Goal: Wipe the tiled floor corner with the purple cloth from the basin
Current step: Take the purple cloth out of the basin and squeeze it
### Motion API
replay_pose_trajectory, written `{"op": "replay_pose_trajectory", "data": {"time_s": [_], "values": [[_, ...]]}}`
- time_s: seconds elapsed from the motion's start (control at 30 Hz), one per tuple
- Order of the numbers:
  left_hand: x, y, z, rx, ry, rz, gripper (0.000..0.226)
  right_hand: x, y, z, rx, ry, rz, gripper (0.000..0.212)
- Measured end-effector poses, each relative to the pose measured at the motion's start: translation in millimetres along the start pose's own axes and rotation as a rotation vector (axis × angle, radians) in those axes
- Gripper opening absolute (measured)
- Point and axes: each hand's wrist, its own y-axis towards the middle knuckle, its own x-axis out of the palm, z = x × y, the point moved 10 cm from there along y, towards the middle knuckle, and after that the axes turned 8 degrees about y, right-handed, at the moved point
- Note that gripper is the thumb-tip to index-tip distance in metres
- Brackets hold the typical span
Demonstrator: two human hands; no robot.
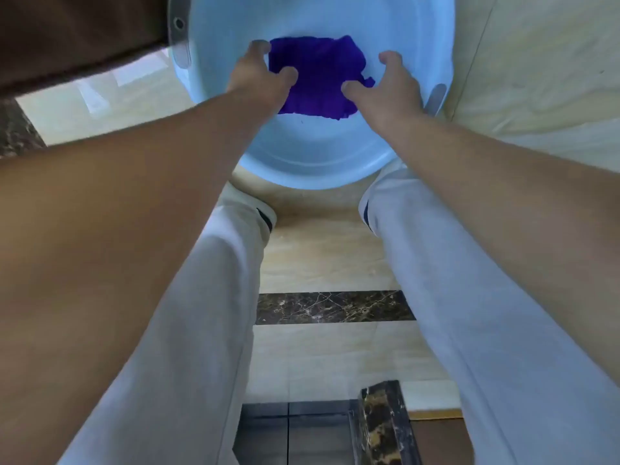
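Observation:
The purple cloth (318, 75) lies spread flat on the bottom of a pale blue plastic basin (302, 159) that stands on the beige tiled floor (322, 256). My left hand (258, 75) reaches into the basin at the cloth's left edge, fingers curled and apart, thumb resting on the cloth. My right hand (392, 85) is at the cloth's right edge. Its thumb touches the fabric and its fingers are spread over the bare basin bottom. Neither hand has the cloth lifted.
My legs in light trousers stand either side of the basin's near rim. A dark marble strip (335, 307) crosses the floor between them. A brown surface (77, 38) is at the upper left. A dark marble block (382, 427) sits at the bottom.

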Motion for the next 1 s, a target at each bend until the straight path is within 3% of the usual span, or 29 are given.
{"op": "replay_pose_trajectory", "data": {"time_s": [0.13, 0.27, 0.43, 0.53, 0.7, 1.0], "values": [[18, 14, 1, 0.017, -0.015, 0.006, 0.072, 18, 20, -3, 0.051, 0.001, -0.005, 0.079], [39, 24, -11, -0.031, -0.241, 0.062, 0.076, 35, 33, -2, 0.106, 0.046, -0.005, 0.071], [54, 28, -25, -0.026, -0.29, 0.019, 0.039, 33, 46, 9, 0.055, 0.11, -0.013, 0.035], [46, 4, -30, -0.036, -0.398, 0.008, 0.022, 24, 22, 8, 0.038, 0.159, -0.102, 0.029], [12, -86, 0, 0.003, -0.556, -0.023, 0.009, -33, -63, -25, 0.001, 0.229, -0.145, 0.024], [-125, -296, 108, 0.114, -0.651, -0.034, 0.008, -179, -249, -144, -0.138, 0.289, -0.198, 0.045]]}}
